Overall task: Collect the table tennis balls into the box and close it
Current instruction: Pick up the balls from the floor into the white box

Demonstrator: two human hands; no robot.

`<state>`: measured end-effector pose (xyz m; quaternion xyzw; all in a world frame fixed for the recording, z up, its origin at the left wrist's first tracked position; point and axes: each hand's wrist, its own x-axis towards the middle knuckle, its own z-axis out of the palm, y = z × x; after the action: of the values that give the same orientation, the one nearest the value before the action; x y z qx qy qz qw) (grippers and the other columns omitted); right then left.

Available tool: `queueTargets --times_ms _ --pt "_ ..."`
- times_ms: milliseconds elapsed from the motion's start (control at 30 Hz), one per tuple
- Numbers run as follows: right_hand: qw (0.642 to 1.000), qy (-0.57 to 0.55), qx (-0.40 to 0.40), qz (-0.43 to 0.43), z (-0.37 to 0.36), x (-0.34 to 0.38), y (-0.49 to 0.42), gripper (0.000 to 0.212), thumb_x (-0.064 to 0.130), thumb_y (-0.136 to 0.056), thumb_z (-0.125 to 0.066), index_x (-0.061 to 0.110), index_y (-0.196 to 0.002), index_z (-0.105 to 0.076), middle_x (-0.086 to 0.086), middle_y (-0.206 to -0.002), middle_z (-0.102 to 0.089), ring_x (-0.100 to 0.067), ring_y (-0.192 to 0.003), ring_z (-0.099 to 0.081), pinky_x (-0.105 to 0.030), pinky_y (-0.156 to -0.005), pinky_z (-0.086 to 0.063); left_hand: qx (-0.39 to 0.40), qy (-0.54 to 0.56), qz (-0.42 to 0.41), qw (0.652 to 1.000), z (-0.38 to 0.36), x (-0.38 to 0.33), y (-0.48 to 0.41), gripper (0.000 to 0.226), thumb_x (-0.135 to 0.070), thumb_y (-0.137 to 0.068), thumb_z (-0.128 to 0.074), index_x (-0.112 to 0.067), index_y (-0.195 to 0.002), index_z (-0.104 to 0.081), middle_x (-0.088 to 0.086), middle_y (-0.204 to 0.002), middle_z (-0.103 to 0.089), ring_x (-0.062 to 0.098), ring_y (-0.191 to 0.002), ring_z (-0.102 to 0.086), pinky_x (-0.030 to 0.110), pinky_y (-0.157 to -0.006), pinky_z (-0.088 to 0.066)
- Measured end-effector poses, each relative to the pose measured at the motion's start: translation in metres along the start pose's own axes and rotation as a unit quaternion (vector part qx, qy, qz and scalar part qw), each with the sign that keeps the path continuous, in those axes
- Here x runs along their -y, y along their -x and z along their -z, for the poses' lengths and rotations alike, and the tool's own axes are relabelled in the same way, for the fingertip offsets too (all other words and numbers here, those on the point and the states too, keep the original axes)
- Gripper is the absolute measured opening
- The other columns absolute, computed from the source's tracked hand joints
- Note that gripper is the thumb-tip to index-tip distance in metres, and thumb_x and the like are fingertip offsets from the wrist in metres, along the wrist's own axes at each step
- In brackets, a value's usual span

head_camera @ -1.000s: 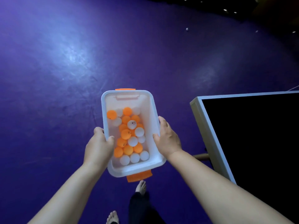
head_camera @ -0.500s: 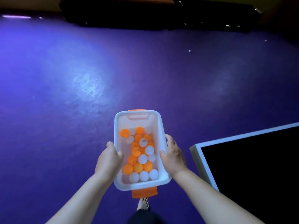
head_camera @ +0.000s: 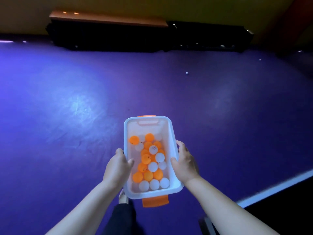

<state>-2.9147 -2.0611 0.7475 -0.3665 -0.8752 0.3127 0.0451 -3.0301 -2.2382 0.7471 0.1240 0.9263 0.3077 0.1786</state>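
Note:
I carry an open white plastic box [head_camera: 169, 131] with orange clips in front of me, above the purple floor. Several orange and white table tennis balls [head_camera: 149, 163] lie inside it. My left hand [head_camera: 116, 165] grips the box's left rim, thumb over the edge. My right hand [head_camera: 185, 161] grips the right rim. Two white balls lie on the floor far ahead to the right, one ball [head_camera: 186, 73] nearer and another ball [head_camera: 260, 59] farther back. No lid is in view.
The purple floor [head_camera: 67, 107] stretches ahead to a dark low barrier [head_camera: 135, 39] along the far wall. The corner of a table tennis table [head_camera: 277, 190] with a white edge line sits at the lower right. My foot [head_camera: 123, 196] shows below the box.
The view has tilted up and turned, so the table has slid to the lower right corner and the far barrier has appeared. Both hands keep the same hold on the box.

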Motion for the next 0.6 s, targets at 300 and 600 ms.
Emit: queueTargets --times_ms 300,600 --pt "0.996 -0.01 -0.036 -0.082 0.016 0.033 -0.161 0.056 0.018 -0.086 -0.051 0.026 -0.137 -0.029 0.004 -0.131 -0.052 -0.027 -0.106 -0.057 -0.034 -0.081 -0.048 0.048 -0.007 -0.03 0.998 0.009 -0.085 -0.183 0.025 -0.017 -0.087 -0.051 -0.013 -0.072 -0.031 0.003 -0.062 -0.047 0.017 -0.051 -0.041 0.03 -0.044 -0.025" --pt "0.976 -0.011 -0.09 -0.199 0.072 -0.034 -0.282 0.056 0.02 -0.088 -0.05 0.026 -0.139 -0.027 0.005 -0.141 -0.044 -0.027 -0.112 -0.054 -0.036 -0.086 -0.047 0.171 -0.021 -0.089 0.981 -0.07 -0.215 -0.309 0.018 -0.02 -0.083 -0.054 -0.011 -0.079 -0.04 0.002 -0.067 -0.051 0.018 -0.056 -0.044 0.03 -0.048 -0.031"
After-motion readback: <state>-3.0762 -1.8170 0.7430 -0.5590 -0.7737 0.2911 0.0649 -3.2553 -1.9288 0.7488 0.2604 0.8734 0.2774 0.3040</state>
